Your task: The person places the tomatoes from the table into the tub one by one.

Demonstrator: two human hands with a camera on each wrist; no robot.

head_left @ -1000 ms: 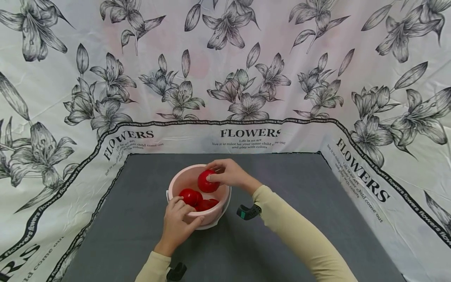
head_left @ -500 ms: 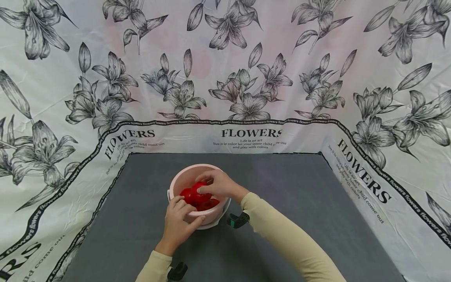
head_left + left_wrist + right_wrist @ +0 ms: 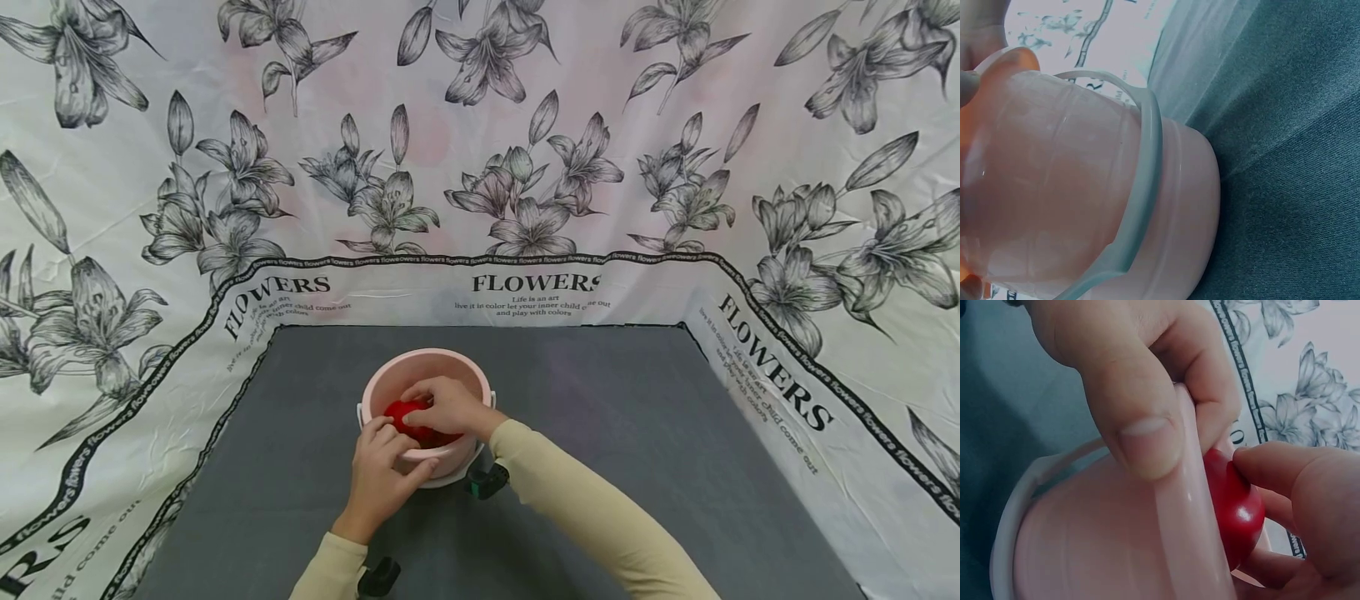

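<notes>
A pink bucket (image 3: 384, 379) with a pale handle (image 3: 1150, 150) stands on the grey surface. My left hand (image 3: 381, 467) grips its near left rim, thumb outside and fingers over the edge. Inside the bucket, my right hand (image 3: 447, 406) holds a glossy red tomato (image 3: 1238, 509) with its thumb and fingers curled round it. In the head view more red tomatoes (image 3: 402, 412) lie partly covered by that hand; where one ends and another begins is hard to tell. The left wrist view mostly shows the bucket's side wall (image 3: 1041, 187).
Grey cloth (image 3: 600, 433) covers the table around the bucket. White fabric printed with black lilies (image 3: 525, 200) hangs behind and along both sides. A black band device (image 3: 487, 481) sits at the right wrist, and another (image 3: 380, 577) at the left.
My right hand has lowered the tomato from above the bucket's right side down and left into it, among the other tomatoes. The left hand keeps its place on the rim.
</notes>
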